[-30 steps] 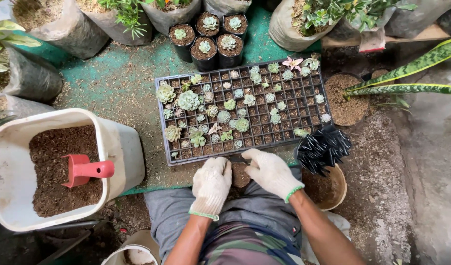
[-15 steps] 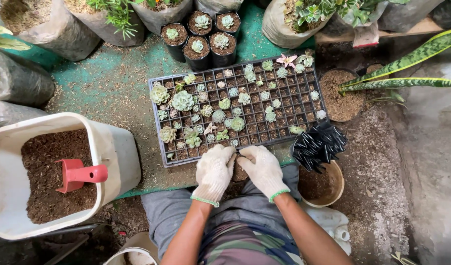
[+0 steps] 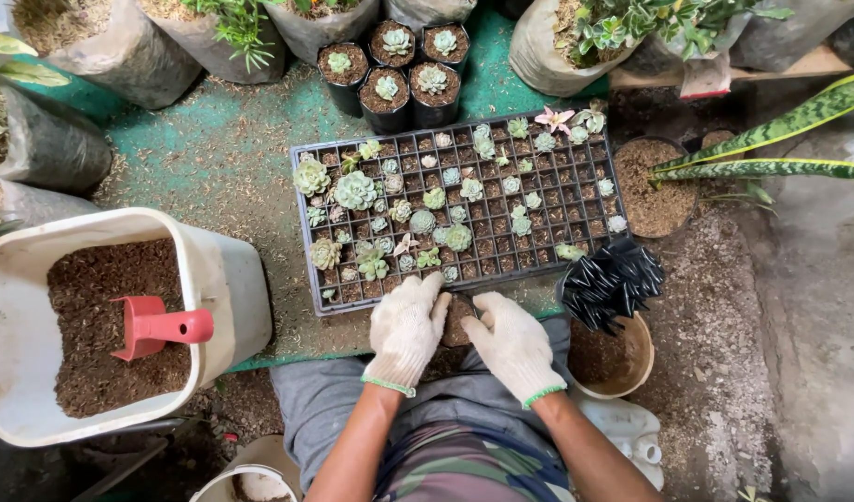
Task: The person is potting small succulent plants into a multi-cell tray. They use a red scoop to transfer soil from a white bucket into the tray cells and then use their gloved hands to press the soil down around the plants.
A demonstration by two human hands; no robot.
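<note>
Both my hands wear white knit gloves with green cuffs. My left hand [image 3: 405, 327] and my right hand [image 3: 513, 344] are cupped around a small dark pot filled with soil [image 3: 458, 322] just below the front edge of a black seedling tray [image 3: 538, 262]. The tray holds several small succulents [image 3: 355, 191] in its cells, mostly on the left half. How firmly the hands grip the pot is unclear, but both touch its sides.
A white tub of brown soil [image 3: 231, 279] with a red scoop [image 3: 162, 327] stands at left. A stack of black small pots [image 3: 613, 281] rests over a brown bowl [image 3: 636, 358] at right. Potted succulents [image 3: 408, 70] and grow bags [image 3: 194, 51] line the back.
The view has shifted slightly. My hands stay together around the small pot below the tray, barely moved.
</note>
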